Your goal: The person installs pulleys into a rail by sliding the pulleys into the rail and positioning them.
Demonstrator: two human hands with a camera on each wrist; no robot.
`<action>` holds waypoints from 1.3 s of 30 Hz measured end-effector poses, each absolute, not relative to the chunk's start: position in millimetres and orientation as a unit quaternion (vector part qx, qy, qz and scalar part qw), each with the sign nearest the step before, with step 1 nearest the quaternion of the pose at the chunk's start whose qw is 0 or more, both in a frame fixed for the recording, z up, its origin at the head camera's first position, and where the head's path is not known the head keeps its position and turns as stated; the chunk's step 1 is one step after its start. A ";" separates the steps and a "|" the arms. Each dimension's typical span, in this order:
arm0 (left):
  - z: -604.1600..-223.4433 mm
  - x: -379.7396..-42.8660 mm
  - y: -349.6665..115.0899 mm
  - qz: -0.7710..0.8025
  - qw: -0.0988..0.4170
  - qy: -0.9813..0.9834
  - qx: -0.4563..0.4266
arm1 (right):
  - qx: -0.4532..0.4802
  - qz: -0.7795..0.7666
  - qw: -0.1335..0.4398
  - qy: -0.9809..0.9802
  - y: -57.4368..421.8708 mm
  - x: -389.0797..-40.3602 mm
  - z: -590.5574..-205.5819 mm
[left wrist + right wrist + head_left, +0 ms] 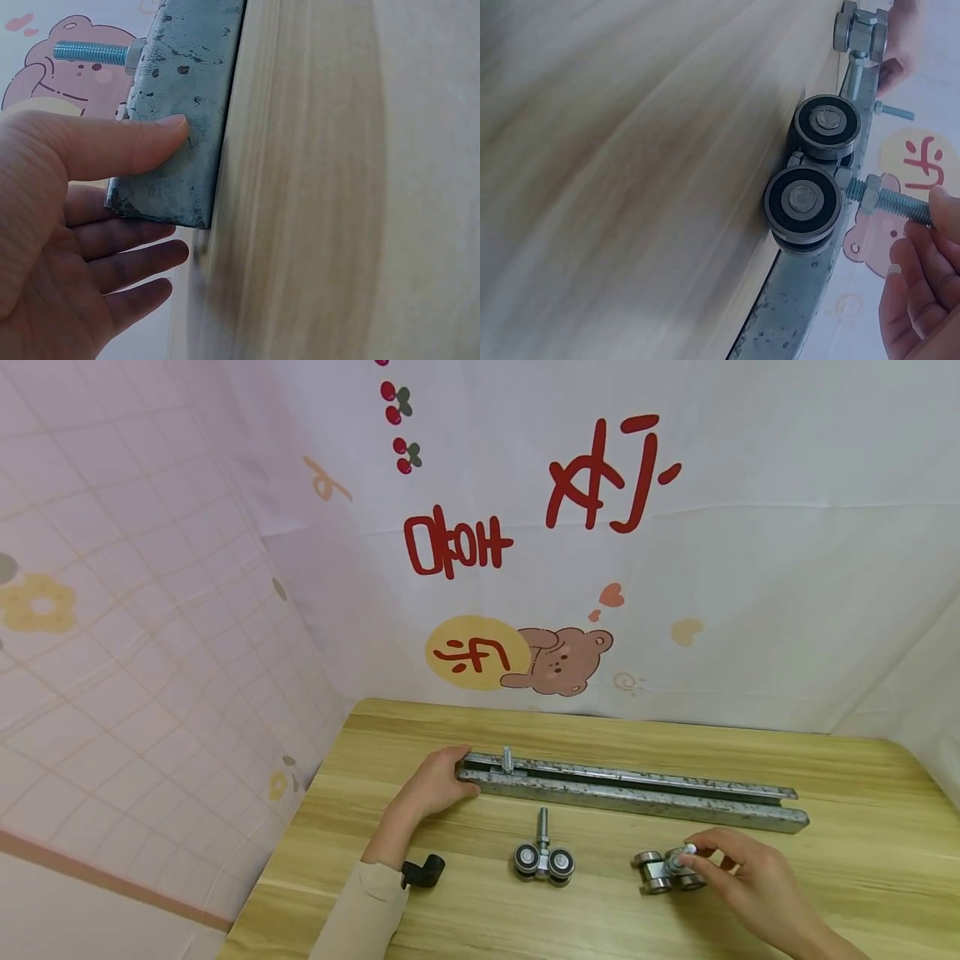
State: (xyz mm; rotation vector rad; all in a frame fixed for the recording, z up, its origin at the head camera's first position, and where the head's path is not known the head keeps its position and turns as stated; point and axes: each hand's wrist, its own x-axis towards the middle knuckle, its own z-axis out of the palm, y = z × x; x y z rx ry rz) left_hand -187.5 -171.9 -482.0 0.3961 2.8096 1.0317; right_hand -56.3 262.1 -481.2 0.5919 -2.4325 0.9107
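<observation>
A grey metal channel rail [630, 789] lies across the table, its slot facing up. At its left end my left hand [441, 781] grips the rail between thumb and fingers; in the left wrist view the thumb presses one side wall. A bolt [507, 760] with a nut sticks up from the slot near that hand. My right hand [757, 881] pinches the threaded bolt [892, 204] of a roller trolley [663, 870] by its end. The trolley's wheels [802, 199] are at the table in front of the rail. Whether they touch it I cannot tell.
A second roller trolley [543, 860] lies on the wooden table [592, 918] between the hands, its bolt pointing to the rail. A black device [424, 871] is on the left wrist. A printed white curtain [750, 568] hangs behind the table.
</observation>
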 end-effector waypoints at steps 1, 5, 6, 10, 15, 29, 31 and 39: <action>-482.2 -187.3 -171.7 0.343 0.061 0.928 0.130 | 0.213 0.333 0.237 -0.887 263.4 -56.0 -481.6; -483.7 -187.6 -171.2 0.346 0.060 0.928 0.126 | 0.208 0.331 0.244 -0.888 268.0 -56.0 -482.5; -484.0 -187.8 -171.2 0.347 0.059 0.927 0.127 | 0.206 0.331 0.245 -0.888 269.4 -55.9 -482.6; -484.8 -188.8 -171.1 0.347 0.058 0.927 0.129 | 0.199 0.330 0.249 -0.889 274.4 -55.4 -483.0; -485.0 -189.0 -171.2 0.347 0.059 0.927 0.131 | 0.173 0.333 0.245 -0.894 281.1 -54.1 -485.3; -484.6 -188.6 -171.4 0.348 0.065 0.927 0.126 | 0.138 0.342 0.246 -0.896 291.3 -51.4 -485.2; -484.6 -188.9 -171.4 0.346 0.064 0.927 0.127 | 0.133 0.342 0.247 -0.897 293.1 -51.3 -485.5; -483.7 -188.1 -170.8 0.348 0.061 0.926 0.129 | 0.096 0.335 0.235 -0.907 299.1 -50.0 -487.2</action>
